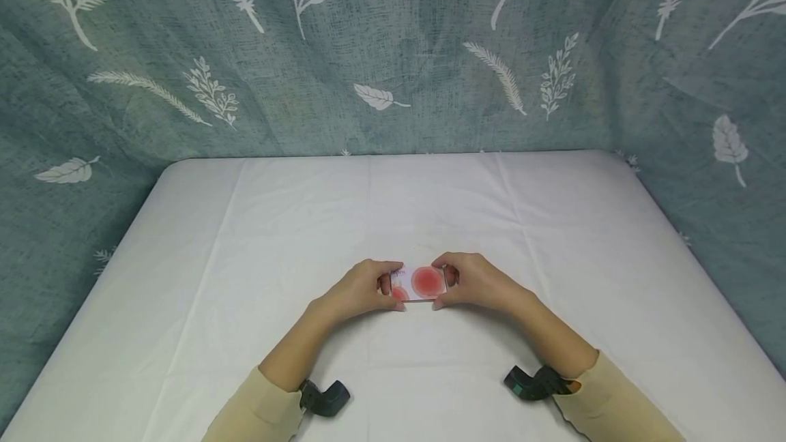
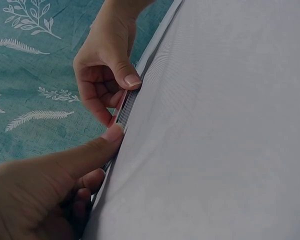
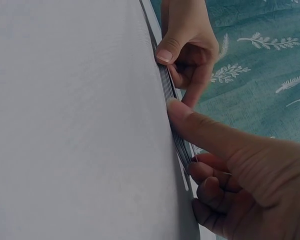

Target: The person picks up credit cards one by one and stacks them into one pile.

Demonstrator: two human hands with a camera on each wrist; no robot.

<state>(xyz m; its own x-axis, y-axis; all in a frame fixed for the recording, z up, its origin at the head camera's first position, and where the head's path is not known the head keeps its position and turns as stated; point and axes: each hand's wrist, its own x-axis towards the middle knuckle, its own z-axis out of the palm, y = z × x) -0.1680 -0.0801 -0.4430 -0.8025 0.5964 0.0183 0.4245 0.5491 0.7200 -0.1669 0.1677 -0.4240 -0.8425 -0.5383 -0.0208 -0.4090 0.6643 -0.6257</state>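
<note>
A small stack of cards (image 1: 424, 283) lies flat at the middle of the white cloth, its top face white with red circles. Several thin layers show along its near edge (image 3: 166, 82) in the right wrist view. My left hand (image 1: 365, 286) grips the left end, thumb on the near side and fingers on the far side. At the other end, my right hand (image 1: 479, 283) holds the stack the same way. Both thumbs press against the layered edge (image 2: 125, 111) in the left wrist view. The underside of the stack is hidden.
A white cloth (image 1: 295, 224) with fold lines covers the table. Behind it and at both sides hangs a teal curtain (image 1: 417, 53) with white leaf prints. Black wrist devices (image 1: 328, 399) sit at both beige sleeves (image 1: 260, 406).
</note>
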